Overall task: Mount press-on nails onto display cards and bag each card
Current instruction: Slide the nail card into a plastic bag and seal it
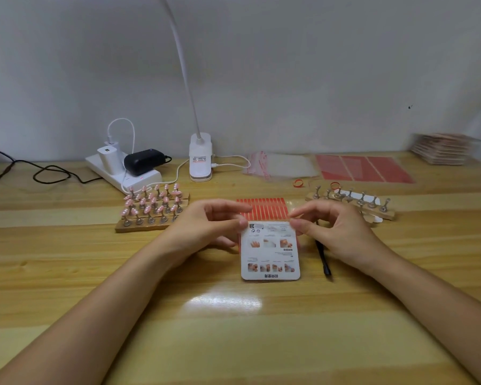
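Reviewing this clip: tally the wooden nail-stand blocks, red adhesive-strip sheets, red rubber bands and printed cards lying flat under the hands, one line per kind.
Wooden nail-stand blocks: 2, left block, right block
Red strip sheets: 2, near sheet, far sheet
Red rubber bands: 2, and
Printed card: 1
Total: 7

Two bare forearms reach in from the lower corners toward the display card. No sleeve, watch, bracelet or ring shows anywhere along them. The left hand, just left of the card, has slim fingers with short, unpainted nails. The right hand, just right of the card, looks the same: slender fingers, plain short nails, nothing worn at the wrist.
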A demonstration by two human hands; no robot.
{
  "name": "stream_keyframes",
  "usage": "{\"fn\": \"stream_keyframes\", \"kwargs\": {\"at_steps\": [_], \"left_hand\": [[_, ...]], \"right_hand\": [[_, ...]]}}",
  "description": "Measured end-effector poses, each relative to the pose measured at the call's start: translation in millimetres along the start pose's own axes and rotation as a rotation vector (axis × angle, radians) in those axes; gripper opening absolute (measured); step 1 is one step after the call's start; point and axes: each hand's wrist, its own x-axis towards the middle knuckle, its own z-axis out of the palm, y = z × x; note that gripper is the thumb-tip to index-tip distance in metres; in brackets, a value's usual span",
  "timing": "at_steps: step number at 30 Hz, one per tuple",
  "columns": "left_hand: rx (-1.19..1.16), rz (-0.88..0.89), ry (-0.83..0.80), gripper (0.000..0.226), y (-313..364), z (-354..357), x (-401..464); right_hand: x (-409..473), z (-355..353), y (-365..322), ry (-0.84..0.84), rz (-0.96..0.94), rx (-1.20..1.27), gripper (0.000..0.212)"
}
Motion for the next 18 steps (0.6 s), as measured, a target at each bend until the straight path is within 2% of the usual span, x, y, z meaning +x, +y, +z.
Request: {"fn": "stream_keyframes", "kwargs": {"at_steps": [3,9,14,18], "left_hand": [[0.080,0.034,0.003,0.018,0.3,-0.9,0.6],[0.209,0.147,0.017,0.016,-3.3,-1.9,-0.3],[0.322,0.229,0.011,0.024,-6.5,-2.6,-1.4],[0.559,0.341,-0.007,0.026,-8.1,-2.0,-2.5]], "right_hand": [[0.4,0.0,0.2,0.001,-0.019,-0.021,0.019],[-0.5,-3.5,2.5,-0.039,-0.027,-0.028,0.026],[-1.3,-7.6,4.0,-0.126,-0.076,-0.166,0.037],[-1.6,-8.2,6.3,-0.169,-0.125,-0.303,0.035]]}}
